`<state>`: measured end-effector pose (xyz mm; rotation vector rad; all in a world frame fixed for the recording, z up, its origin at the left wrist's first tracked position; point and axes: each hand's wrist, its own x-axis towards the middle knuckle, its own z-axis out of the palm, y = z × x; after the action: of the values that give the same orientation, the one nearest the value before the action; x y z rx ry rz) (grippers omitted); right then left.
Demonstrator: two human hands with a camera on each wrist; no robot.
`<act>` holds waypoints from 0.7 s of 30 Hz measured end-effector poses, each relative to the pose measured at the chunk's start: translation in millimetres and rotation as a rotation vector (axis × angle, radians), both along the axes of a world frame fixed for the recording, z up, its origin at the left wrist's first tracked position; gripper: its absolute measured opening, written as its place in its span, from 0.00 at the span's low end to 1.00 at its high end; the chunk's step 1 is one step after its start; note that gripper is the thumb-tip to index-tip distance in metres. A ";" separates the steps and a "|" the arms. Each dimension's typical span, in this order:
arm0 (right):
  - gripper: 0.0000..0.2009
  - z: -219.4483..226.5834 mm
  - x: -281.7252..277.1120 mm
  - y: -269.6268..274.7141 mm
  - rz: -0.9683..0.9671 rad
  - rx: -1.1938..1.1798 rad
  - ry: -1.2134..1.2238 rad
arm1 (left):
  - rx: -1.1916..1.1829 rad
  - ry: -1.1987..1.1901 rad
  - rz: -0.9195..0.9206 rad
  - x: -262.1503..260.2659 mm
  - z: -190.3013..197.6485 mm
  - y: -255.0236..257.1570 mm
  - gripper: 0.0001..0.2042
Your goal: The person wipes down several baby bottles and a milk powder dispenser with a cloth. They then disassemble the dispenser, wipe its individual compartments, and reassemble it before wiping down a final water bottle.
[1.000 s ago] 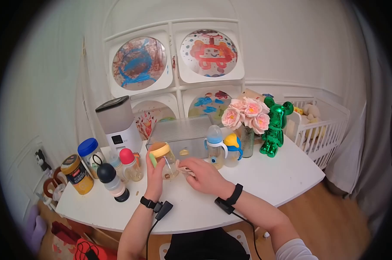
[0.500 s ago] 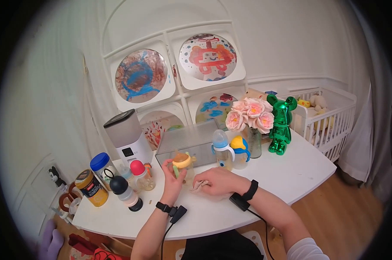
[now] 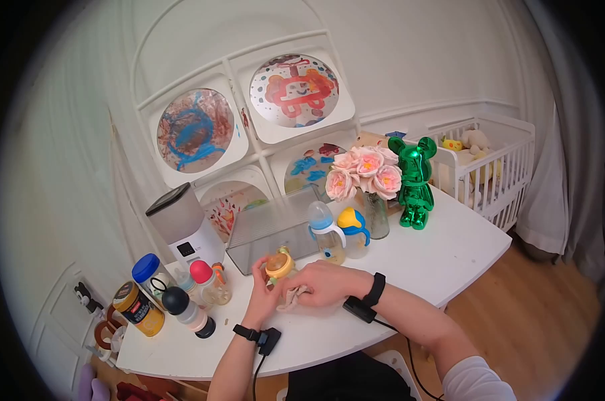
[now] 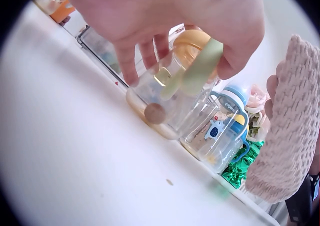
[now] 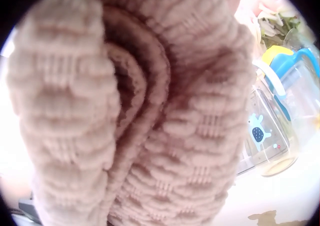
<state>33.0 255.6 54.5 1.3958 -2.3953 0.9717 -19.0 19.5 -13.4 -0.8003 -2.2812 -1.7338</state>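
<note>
Drawn nearer the green-handled bottle (image 4: 170,103), right fingers (image 4: 271,83) grip cloth (image 4: 290,131); left fingers (image 4: 127,65) clasp that bottle

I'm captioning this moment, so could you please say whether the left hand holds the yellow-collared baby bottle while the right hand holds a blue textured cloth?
Not quite: the textured cloth is pale pinkish-beige, not blue, as the right wrist view shows. The left hand does hold the yellow-collared baby bottle, and the right hand the cloth.

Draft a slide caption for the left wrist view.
Fingers of the left hand grip a clear yellow-topped bottle; textured pink cloth at right, blue-topped bottle and green figure behind.
</note>
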 end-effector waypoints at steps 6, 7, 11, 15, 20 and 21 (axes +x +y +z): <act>0.16 15.2 5.9 12.0 0.186 -0.188 -0.211 | 0.037 -0.168 -0.097 3.1 11.7 -4.3 0.29; 0.16 15.7 5.7 14.0 0.181 -0.191 -0.210 | 0.061 -0.192 -0.172 2.3 11.3 -4.8 0.30; 0.18 25.9 10.2 25.5 0.312 -0.314 -0.209 | -0.039 -0.148 -0.326 3.4 10.3 -6.8 0.33; 0.20 40.1 29.6 66.5 0.305 -0.582 -0.238 | -0.115 -0.063 -0.336 29.0 30.3 16.9 0.36; 0.22 37.7 48.2 139.0 0.217 -0.803 -0.206 | -0.363 0.043 -0.262 41.7 43.5 53.6 0.36; 0.21 36.5 53.2 150.3 0.176 -0.859 -0.219 | -0.359 0.035 -0.262 41.9 45.0 62.1 0.36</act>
<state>86.2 405.8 91.0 1.1824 -1.5986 1.9594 22.9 81.6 31.6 -1.2340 -2.5997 -1.3974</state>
